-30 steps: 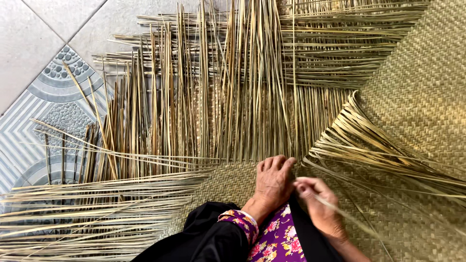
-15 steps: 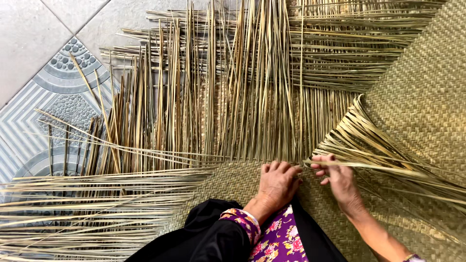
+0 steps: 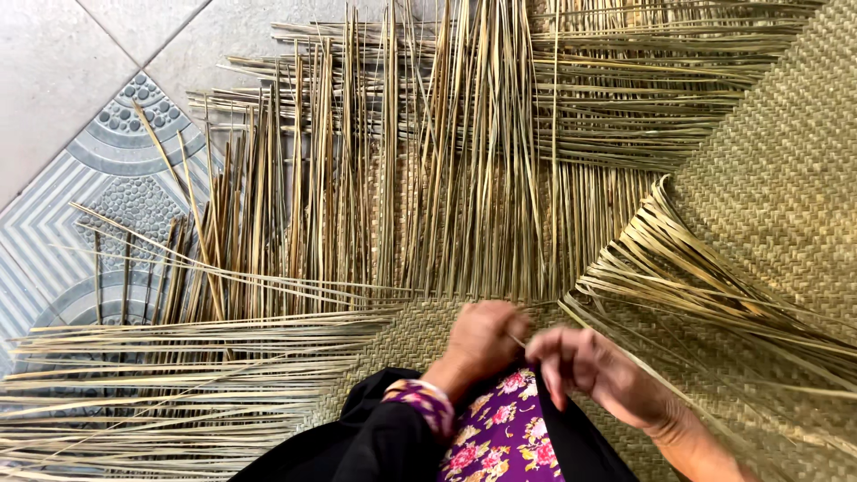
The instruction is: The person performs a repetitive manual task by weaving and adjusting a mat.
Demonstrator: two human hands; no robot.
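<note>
Work in hand: weaving a flat mat from dry straw-coloured strips, on a tiled floor. Left hand rests knuckles-up on the woven edge near the lap, fingers curled and pressed together; whether it grips a strip cannot be told. Right hand sits just beside it, thumb and forefinger pinching one thin strip that runs between the two hands. Done, as far as visible: a tight woven area fills the right side and a narrow woven band runs under the hands. Left to do, by judgement: most of the job. A wide fan of loose upright strips extends away from the person, a second bundle of loose strips lies flat to the left, and a folded-back bunch sits at the right, w/ none of these interlaced yet. Approx. status: corner section open, weave front at the hands.
</note>
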